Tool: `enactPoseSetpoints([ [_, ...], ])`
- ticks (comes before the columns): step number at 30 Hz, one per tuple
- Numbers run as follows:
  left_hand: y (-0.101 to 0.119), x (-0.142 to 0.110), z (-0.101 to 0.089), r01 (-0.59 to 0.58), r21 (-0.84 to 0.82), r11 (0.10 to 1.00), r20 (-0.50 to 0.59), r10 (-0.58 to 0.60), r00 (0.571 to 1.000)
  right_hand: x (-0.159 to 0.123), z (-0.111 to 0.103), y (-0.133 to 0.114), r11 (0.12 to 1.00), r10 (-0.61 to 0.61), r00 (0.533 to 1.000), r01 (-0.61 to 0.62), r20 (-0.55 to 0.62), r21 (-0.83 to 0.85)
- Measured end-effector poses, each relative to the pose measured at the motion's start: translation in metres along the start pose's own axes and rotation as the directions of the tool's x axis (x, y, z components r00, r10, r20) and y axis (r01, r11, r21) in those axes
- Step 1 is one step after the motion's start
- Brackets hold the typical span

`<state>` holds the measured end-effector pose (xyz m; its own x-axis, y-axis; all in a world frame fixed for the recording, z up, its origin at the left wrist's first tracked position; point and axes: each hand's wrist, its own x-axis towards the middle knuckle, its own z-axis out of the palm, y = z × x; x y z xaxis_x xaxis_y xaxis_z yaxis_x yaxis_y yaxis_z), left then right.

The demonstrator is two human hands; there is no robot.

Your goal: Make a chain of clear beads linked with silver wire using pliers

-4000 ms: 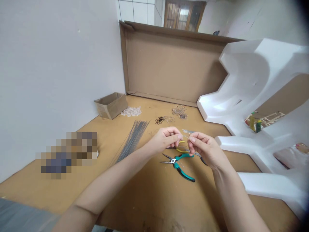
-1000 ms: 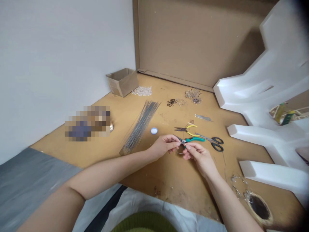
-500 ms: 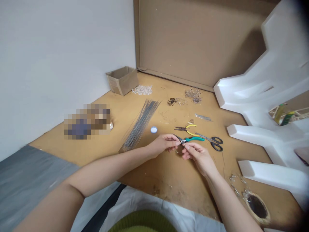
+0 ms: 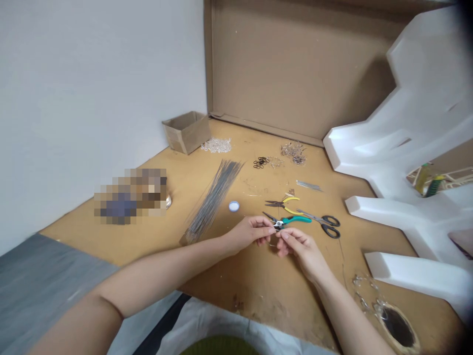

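Observation:
My left hand (image 4: 250,231) and my right hand (image 4: 297,248) meet fingertip to fingertip low over the brown table (image 4: 229,276). Both pinch a small thin wire piece (image 4: 274,240) between them, hard to make out. Just beyond the fingers lie teal-handled pliers (image 4: 291,220). Yellow-handled pliers (image 4: 283,202) and black-handled scissors (image 4: 322,220) lie a little farther off. A bundle of long grey wires (image 4: 214,198) lies to the left of my left hand.
A small white cap (image 4: 234,206), black rings (image 4: 260,162), clear beads (image 4: 217,145), a tangle of wire bits (image 4: 293,152) and a small cardboard box (image 4: 186,131) sit farther back. White foam packing (image 4: 406,143) crowds the right. A hole (image 4: 398,327) shows near the front right edge.
Over four seconds my view has tilted down and my hands came lower and closer to me. In the last second they barely moved, still pinching the wire piece.

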<state>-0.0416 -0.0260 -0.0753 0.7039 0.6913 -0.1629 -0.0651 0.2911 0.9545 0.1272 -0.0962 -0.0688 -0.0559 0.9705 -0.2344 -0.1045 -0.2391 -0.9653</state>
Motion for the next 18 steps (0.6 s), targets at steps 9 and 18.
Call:
enactPoseSetpoints([
  [9,0.005,0.0,-0.001,-0.029,-0.34,0.94,-0.034,0.019,0.999,0.001,0.002,-0.01,0.857,0.001,1.0,-0.002,0.003,0.516],
  [18,0.014,-0.001,-0.004,0.006,-0.474,0.88,-0.133,-0.078,0.988,0.0,0.004,-0.007,0.854,-0.085,0.995,0.103,-0.059,0.509],
])
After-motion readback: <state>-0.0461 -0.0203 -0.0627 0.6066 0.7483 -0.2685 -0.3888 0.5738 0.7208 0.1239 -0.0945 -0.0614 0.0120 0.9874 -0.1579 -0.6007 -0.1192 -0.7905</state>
